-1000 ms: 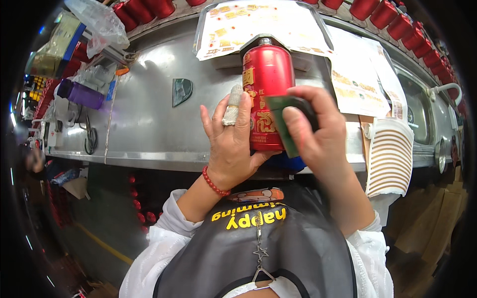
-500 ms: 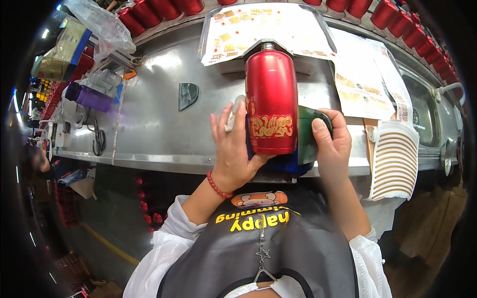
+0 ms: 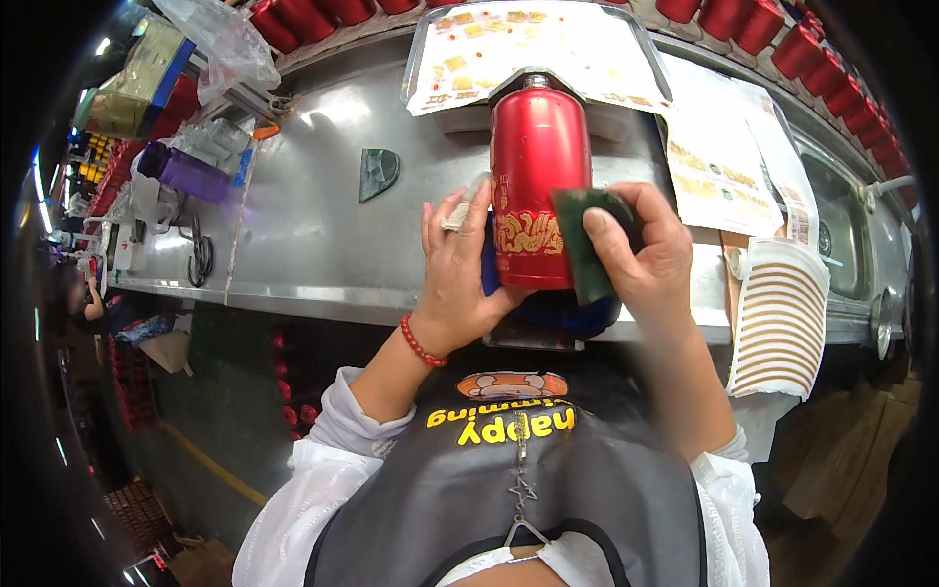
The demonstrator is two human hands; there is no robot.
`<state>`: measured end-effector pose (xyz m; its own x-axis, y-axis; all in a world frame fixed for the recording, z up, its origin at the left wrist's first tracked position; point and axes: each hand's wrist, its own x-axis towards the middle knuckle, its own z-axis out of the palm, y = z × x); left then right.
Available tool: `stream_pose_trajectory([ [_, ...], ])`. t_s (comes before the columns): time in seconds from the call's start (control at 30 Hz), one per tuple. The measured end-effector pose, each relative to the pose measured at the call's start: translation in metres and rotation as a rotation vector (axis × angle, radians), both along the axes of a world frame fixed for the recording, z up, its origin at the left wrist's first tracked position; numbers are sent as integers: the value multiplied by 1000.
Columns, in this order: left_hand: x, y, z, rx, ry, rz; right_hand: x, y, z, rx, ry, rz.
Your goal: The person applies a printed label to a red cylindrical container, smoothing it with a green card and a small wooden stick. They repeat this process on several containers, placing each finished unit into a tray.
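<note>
A glossy red bottle with a gold dragon band lies with its neck pointing away from me, resting in a dark holder with blue parts. My left hand grips its left side and base. A small whitish piece, perhaps cloth, is tucked between that hand's fingers. My right hand pinches a dark green flat scraper, its edge against the bottle's right side over the gold band. On the metal bench to the left lies another dark green scraper-like piece.
A tray with printed decal sheets is at the back; more sheets lie right, near a sink. A strip-patterned sheet hangs over the front edge. A purple bottle stands left. Red bottles line the back.
My right hand has moved left and slightly up, bringing the green scraper from beside the bottle onto its right side. My left hand keeps its hold on the bottle.
</note>
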<state>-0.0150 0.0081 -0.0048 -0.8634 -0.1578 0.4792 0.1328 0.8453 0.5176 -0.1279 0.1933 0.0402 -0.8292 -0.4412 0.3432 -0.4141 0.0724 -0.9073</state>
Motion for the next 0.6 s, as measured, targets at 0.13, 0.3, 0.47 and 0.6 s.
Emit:
stream_pose_trajectory([
  [0.13,1,0,24,-291,-26,6,-10,4,20,196,860,49],
  [0.3,0,2,12,-75,40,9,-16,5,18,114,522,138],
  [0.47,0,-3,2,-121,-37,9,3,5,17,124,666,356],
  [0.6,-1,4,16,-121,-3,15,-8,7,0,157,739,2],
])
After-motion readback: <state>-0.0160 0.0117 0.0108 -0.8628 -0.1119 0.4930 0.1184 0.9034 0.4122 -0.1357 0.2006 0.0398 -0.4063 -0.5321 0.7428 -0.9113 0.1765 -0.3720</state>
